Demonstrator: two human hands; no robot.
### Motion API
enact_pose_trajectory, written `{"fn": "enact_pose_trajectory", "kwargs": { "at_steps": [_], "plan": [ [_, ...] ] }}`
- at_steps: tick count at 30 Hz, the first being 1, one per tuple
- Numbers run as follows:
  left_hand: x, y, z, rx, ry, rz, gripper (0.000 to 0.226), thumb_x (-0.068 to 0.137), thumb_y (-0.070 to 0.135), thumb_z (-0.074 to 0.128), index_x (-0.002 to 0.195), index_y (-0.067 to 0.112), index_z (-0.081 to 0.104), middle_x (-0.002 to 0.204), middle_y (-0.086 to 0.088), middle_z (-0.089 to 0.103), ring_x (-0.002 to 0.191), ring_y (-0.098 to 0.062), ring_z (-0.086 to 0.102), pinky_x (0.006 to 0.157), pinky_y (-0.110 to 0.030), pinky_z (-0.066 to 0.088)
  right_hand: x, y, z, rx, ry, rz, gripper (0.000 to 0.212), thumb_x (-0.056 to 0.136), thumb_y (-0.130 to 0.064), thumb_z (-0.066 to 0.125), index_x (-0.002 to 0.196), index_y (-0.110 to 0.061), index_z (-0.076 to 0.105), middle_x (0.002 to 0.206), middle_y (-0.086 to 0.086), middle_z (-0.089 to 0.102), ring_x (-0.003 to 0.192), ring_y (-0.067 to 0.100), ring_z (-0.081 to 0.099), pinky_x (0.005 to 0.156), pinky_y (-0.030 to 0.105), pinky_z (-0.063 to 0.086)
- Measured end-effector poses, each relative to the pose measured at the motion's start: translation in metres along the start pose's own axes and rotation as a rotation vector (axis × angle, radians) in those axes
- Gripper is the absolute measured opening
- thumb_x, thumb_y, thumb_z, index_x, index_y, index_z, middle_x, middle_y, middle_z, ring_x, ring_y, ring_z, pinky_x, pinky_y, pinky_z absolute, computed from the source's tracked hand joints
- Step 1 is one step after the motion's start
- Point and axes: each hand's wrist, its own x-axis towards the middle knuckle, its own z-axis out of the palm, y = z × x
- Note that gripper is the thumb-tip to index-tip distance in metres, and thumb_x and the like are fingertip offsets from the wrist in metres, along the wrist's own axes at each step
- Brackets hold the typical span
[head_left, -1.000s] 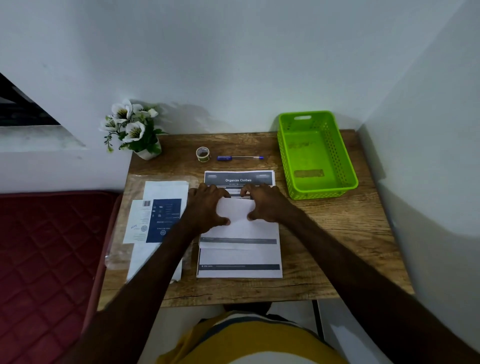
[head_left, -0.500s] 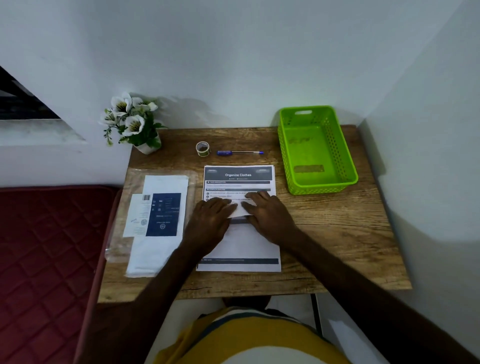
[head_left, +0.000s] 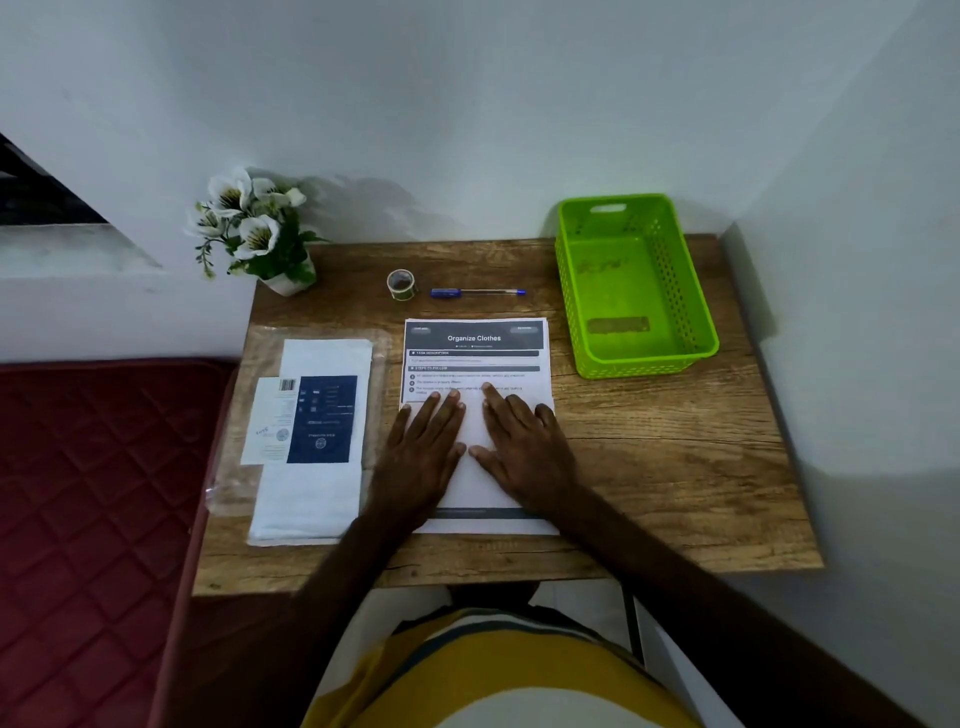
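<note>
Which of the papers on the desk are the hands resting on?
The sheet headed Organize Clothes: left hand and right hand lie flat on it. The blue-labelled packet beside it is untouched.

Sheet (head_left: 475, 358): white, with a dark grey header band, white lettering and thinner grey bars below.
Basket (head_left: 675, 291): bright lime green, walls dotted with rows of small holes; at 2 o'clock from the sheet.
Pen (head_left: 475, 292): blue ends, clear barrel; at 12 o'clock.
Packet (head_left: 311, 493): white, with a navy label and a barcode; at 9 o'clock.
Flowers (head_left: 249, 223): white petals, yellowish centres, green leaves; at 10 o'clock.
Table (head_left: 675, 457): brown wood grain.
Mattress (head_left: 93, 493): dark red, quilted diamonds.
Shirt (head_left: 498, 675): yellow, with white and dark stripes; at 6 o'clock.
</note>
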Motion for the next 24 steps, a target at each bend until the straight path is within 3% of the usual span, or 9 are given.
{"fn": "enact_pose_trajectory", "kwargs": {
  "at_steps": [5,10,16,20,24],
  "plan": [
    [0.001,0.002,0.003,-0.032,0.003,-0.04,0.053,0.11,0.035,0.033,0.158,0.011,0.036,0.167,-0.005,0.028,0.157,-0.022,0.02,0.123,-0.054,0.025,0.008,-0.016,0.003,0.029,0.068,0.025,0.057,0.102,-0.036,0.037,0.152,-0.009,0.044,0.164,0.008,0.033,0.151,0.025,0.032,0.117,0.054,0.033],
    [0.001,0.004,0.004,-0.057,0.001,-0.07,0.055,0.11,0.036,0.033,0.157,0.008,0.035,0.166,-0.009,0.029,0.156,-0.021,0.022,0.122,-0.054,0.027,0.009,-0.02,0.016,0.052,0.043,-0.005,0.058,0.101,-0.03,0.039,0.155,-0.009,0.038,0.162,0.008,0.037,0.151,0.023,0.033,0.118,0.052,0.032],
    [0.001,0.005,0.004,-0.095,-0.017,-0.141,0.064,0.107,0.042,0.035,0.16,0.007,0.027,0.169,-0.011,0.02,0.158,-0.022,0.016,0.127,-0.047,0.019,0.001,-0.01,0.018,0.102,0.03,0.057,0.059,0.106,-0.043,0.037,0.157,-0.013,0.036,0.166,0.006,0.028,0.153,0.021,0.027,0.121,0.05,0.027],
    [0.0,0.005,0.002,-0.12,-0.045,-0.172,0.067,0.107,0.044,0.033,0.162,0.01,0.019,0.171,-0.008,0.013,0.159,-0.021,0.009,0.128,-0.047,0.017,-0.017,0.013,0.011,0.102,0.029,0.154,0.07,0.104,-0.056,0.034,0.16,-0.016,0.026,0.169,0.004,0.017,0.156,0.02,0.016,0.126,0.048,0.015],
    [0.0,0.006,0.002,-0.144,-0.067,-0.186,0.068,0.107,0.044,0.032,0.164,0.013,0.013,0.172,-0.005,0.008,0.159,-0.018,0.004,0.129,-0.045,0.013,-0.028,0.029,0.009,0.09,0.004,0.209,0.073,0.103,-0.058,0.034,0.161,-0.016,0.023,0.17,0.003,0.012,0.157,0.021,0.012,0.124,0.05,0.017]
  ]
}}
